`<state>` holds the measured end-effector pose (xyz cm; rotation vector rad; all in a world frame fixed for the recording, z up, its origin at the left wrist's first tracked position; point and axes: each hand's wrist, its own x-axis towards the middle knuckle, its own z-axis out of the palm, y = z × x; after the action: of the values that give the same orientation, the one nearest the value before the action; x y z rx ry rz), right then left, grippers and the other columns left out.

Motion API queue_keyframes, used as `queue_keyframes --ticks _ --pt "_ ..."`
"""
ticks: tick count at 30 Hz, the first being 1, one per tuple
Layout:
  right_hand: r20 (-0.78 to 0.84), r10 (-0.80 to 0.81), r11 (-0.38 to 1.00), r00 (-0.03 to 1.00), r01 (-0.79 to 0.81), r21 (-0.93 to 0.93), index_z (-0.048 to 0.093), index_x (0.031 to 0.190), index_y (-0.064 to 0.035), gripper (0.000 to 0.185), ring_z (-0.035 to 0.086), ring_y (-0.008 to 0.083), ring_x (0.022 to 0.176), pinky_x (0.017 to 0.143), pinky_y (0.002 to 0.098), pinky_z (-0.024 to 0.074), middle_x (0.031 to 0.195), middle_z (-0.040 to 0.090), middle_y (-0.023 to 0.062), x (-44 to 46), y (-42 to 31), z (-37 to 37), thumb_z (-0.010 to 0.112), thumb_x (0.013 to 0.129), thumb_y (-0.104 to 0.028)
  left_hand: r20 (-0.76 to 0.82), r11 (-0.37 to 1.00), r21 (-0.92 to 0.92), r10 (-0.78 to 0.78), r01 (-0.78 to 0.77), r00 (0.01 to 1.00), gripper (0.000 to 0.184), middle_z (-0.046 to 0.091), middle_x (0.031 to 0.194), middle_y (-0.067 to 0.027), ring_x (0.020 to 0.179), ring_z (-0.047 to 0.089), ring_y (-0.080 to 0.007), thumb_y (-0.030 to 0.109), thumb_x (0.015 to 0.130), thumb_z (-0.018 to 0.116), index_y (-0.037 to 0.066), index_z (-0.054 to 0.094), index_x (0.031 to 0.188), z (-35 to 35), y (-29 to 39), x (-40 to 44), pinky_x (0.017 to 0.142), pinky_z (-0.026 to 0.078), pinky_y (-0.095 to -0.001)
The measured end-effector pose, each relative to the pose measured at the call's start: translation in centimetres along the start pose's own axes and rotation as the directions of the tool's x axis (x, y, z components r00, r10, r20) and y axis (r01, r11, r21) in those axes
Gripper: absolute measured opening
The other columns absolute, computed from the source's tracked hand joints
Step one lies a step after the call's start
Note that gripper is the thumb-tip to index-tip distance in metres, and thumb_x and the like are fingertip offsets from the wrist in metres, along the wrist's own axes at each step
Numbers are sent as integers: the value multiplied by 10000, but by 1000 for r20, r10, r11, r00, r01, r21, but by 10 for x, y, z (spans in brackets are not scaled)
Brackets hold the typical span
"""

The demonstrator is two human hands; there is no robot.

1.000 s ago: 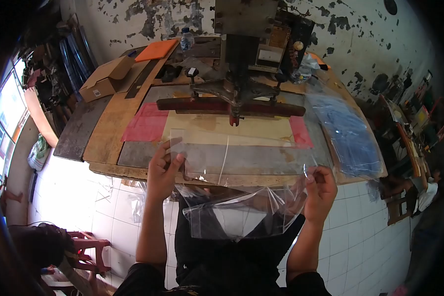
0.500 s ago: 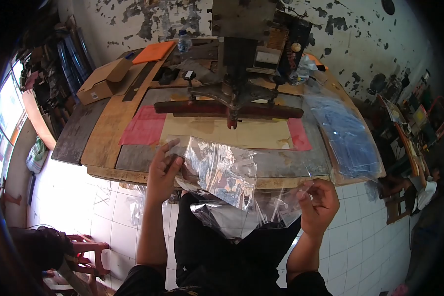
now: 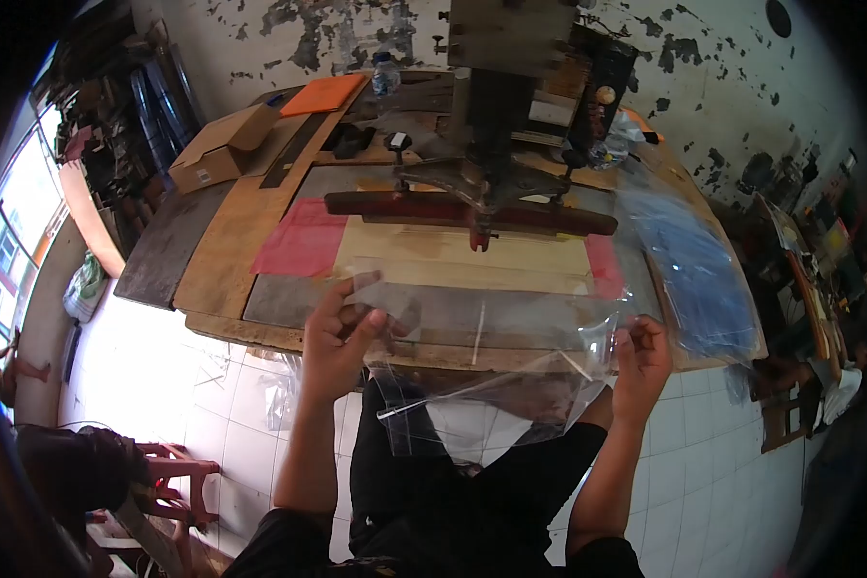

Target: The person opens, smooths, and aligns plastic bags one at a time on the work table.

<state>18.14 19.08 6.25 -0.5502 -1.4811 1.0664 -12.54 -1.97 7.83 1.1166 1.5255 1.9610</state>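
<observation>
A clear plastic sheet (image 3: 491, 371) hangs between my two hands, over my lap and the table's front edge. My left hand (image 3: 345, 332) pinches its left end between thumb and fingers. At the other end, my right hand (image 3: 641, 356) grips the sheet's edge with fingers curled. Just beyond the sheet lies a cream-coloured strip (image 3: 433, 252) with pink pieces (image 3: 303, 236) at its ends, on a grey plate. Above the strip hangs the long dark red bar (image 3: 549, 217) of a press machine (image 3: 491, 106). Whether the sheet is one layer or a folded bag, I cannot tell.
A stack of bluish clear plastic (image 3: 698, 279) lies on the table's right side. On the left stand an open cardboard box (image 3: 222, 149) and an orange folder (image 3: 326, 94), with a water bottle (image 3: 385, 77) behind. A red stool (image 3: 178, 472) is at lower left.
The plastic sheet has been spread flatter, its bright reflections mostly gone. My right hand has risen a little towards the table. The whole view has shifted slightly.
</observation>
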Motion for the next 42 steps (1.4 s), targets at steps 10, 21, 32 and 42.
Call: queue_keyframes --ticks 10,21,32,42 --pt "11 207 965 978 -206 161 632 1216 -21 238 601 70 912 826 225 494 1047 643 13 7 81 -18 691 985 -20 30 996 69 -51 49 998 355 791 901 -146 750 714 -117 93 1055 659 -59 579 1367 20 6 0 676 576 -253" --pt "-21 249 959 968 -244 142 635 1222 -21 239 606 68 904 814 226 502 1001 643 -5 0 84 -20 698 992 -35 -71 979 189 -58 71 996 305 796 834 -118 695 708 -91 130 1060 666 -40 634 1312 35 4 10 581 563 -248" --pt "-68 261 965 963 -259 47 618 1216 -29 196 581 68 833 740 227 480 982 642 6 -13 42 8 666 1034 -84 -113 599 747 542 -288 833 447 701 920 -53 889 697 -300 176 810 900 44 682 1177 57 -26 -27 824 546 -415" --pt "-102 166 984 981 -158 79 587 1212 20 268 624 89 736 638 225 494 938 653 57 -44 -11 45 720 1007 -90 230 621 739 131 -260 965 729 656 1005 -98 931 662 -312 483 843 854 62 622 1392 109 0 -71 845 512 -421"
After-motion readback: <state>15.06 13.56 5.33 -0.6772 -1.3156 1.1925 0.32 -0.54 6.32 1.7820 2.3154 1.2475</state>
